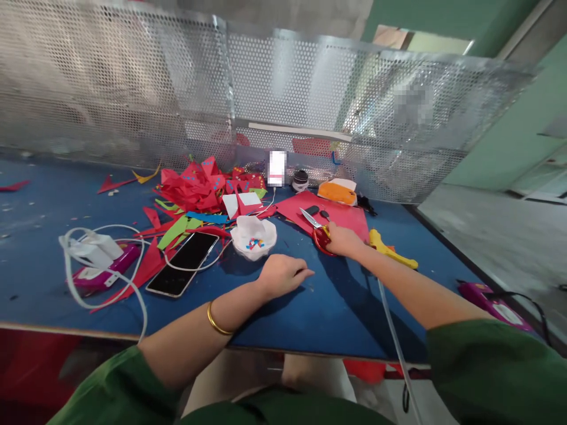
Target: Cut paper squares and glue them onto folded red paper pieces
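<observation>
My right hand [341, 239] is closed on the yellow handle of a pair of scissors [312, 219], whose blades point up and left over a red paper sheet [349, 217]. A round red item [322, 243] lies beside those fingers. My left hand [283, 275] rests on the blue table [274, 324] with its fingers curled together; whether anything small is between them is hidden. Just behind it sits a white paper bowl [241, 236] with small coloured bits inside. Cut red paper pieces [195, 189] are heaped at the back.
A black-screened phone [183, 264], white cable [144, 313] and purple device [108, 271] lie at left. At right are a yellow glue gun [392, 251] and another purple device [494, 304]. A lit phone [277, 168] stands before the perforated metal screen [292, 82].
</observation>
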A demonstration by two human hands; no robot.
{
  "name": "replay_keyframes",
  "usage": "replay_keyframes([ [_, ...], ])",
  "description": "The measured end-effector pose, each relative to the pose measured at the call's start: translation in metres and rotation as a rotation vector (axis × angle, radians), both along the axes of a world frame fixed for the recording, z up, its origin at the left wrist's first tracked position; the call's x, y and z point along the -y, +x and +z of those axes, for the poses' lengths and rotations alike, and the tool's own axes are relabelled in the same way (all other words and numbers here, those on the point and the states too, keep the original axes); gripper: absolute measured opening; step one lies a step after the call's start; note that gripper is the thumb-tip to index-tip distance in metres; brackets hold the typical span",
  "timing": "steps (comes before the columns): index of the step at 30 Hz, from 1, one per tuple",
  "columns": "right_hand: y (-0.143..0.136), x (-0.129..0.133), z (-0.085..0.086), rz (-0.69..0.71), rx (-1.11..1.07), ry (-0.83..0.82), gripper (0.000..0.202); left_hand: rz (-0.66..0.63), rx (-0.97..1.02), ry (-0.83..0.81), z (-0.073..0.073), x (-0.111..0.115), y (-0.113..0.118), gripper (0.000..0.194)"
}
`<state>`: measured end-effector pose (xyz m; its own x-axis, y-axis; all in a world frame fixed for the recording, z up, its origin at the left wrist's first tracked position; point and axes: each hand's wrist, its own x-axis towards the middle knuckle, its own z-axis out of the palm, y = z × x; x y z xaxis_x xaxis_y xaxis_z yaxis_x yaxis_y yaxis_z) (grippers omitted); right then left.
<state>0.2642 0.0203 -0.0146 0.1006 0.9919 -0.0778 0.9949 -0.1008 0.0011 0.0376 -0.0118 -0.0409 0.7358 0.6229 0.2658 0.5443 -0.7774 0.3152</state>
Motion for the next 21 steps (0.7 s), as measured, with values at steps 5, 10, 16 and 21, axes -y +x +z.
replay_keyframes([
  [5,0.011,-0.005,0.018,-0.046,-0.125,0.072,0.069,0.038,0.025,-0.034,0.000,-0.005,-0.002,0.033],
  [10,0.029,-0.011,0.035,-0.130,-0.157,0.156,0.063,0.074,0.063,-0.092,0.001,-0.007,-0.003,0.033],
  [16,0.042,-0.022,0.021,-0.230,-0.051,0.155,0.059,0.072,0.070,-0.137,0.003,-0.007,-0.001,0.031],
  [21,0.036,-0.023,0.011,-0.201,0.051,0.106,0.038,0.078,0.033,-0.117,0.004,-0.007,-0.001,0.032],
])
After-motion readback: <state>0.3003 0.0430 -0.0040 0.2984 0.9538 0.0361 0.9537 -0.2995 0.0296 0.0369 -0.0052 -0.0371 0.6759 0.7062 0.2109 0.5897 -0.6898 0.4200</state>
